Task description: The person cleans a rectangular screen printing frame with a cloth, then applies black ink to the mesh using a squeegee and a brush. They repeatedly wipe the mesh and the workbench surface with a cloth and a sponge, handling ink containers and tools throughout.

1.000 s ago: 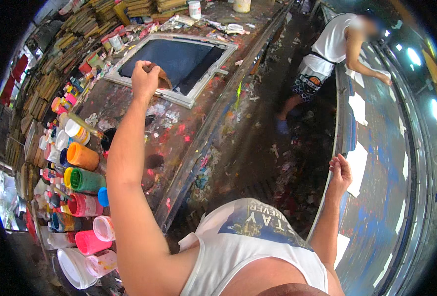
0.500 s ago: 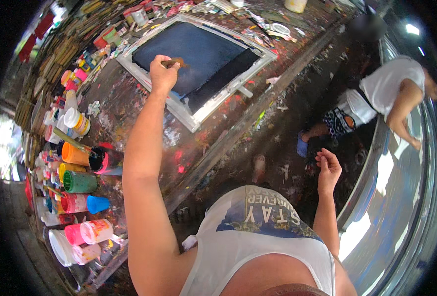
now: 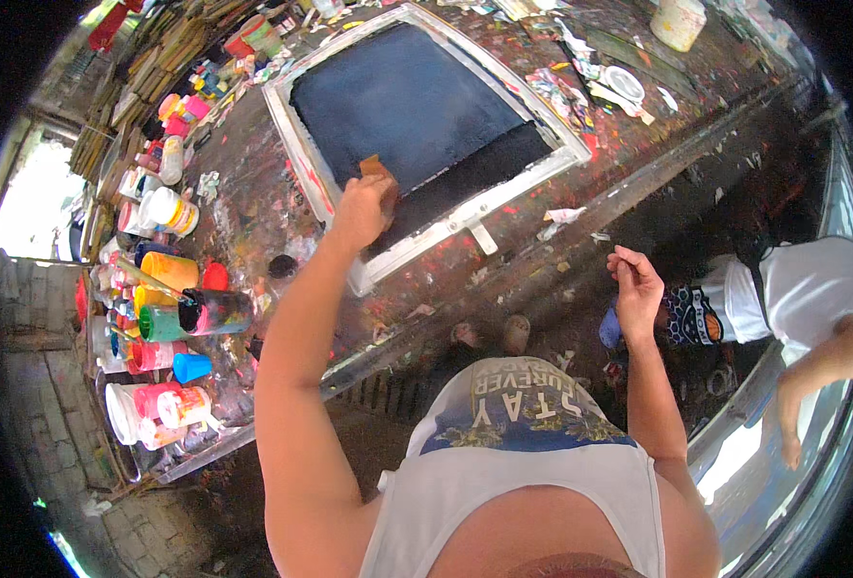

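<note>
My left hand [image 3: 369,204] is closed on a small brown squeegee [image 3: 372,166] at the lower left of a screen [image 3: 397,101] with dark blue ink and a darker band along its right side. The screen's pale frame [image 3: 484,208] lies on the paint-spattered worktable [image 3: 291,222]. My right hand [image 3: 635,287] hangs in the air beyond the table's near edge, to the lower right of the screen, its fingers loosely pinched with nothing visible in them.
Paint pots [image 3: 166,268] crowd the table's left side. Scraps and a round white tub [image 3: 677,24] lie beyond the screen. A co-worker in white [image 3: 812,289] bends at the right over a long bench [image 3: 739,453]. Stacked wooden strips [image 3: 147,72] stand at the back left.
My left hand and squeegee have moved across the screen toward its near right. The view has swung rightward. The co-worker appears lower in the picture. My right hand has moved away from the long bench.
</note>
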Tool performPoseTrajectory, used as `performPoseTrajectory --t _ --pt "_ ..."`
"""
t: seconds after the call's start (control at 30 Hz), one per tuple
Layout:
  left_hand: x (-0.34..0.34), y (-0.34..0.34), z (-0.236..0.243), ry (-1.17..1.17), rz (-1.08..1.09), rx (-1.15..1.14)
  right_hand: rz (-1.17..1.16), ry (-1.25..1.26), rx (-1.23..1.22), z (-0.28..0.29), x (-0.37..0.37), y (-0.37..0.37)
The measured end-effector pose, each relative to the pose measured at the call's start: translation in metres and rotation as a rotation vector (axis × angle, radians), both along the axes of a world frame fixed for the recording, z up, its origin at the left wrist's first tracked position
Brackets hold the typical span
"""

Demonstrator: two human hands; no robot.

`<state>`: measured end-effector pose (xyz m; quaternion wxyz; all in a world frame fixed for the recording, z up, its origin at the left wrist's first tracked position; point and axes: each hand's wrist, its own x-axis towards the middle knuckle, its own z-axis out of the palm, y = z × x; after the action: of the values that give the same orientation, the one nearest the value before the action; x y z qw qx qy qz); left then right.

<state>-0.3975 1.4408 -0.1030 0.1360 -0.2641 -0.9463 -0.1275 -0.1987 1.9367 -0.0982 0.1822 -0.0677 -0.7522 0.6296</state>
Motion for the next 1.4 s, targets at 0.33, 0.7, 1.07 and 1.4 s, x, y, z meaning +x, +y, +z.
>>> performPoseTrajectory --t 0.33,0.7,1.07,1.4 --pt "0.006 -0.005 0.004 -0.148 0.03 0.166 0.047 0.135 0.348 0.023 -0.086 -0.046" --pt "-0.011 0.051 -0.016 -0.044 0.002 0.265 -0.048 0.175 0.495 0.011 -0.174 -0.02" --pt "-0.108 0.181 -0.021 -0.15 -0.061 0.271 -0.069 0.315 0.549 0.017 -0.229 0.053" --pt "-0.154 0.27 -0.016 -0.2 -0.067 0.273 -0.123 0.352 0.472 0.016 -0.245 0.119"
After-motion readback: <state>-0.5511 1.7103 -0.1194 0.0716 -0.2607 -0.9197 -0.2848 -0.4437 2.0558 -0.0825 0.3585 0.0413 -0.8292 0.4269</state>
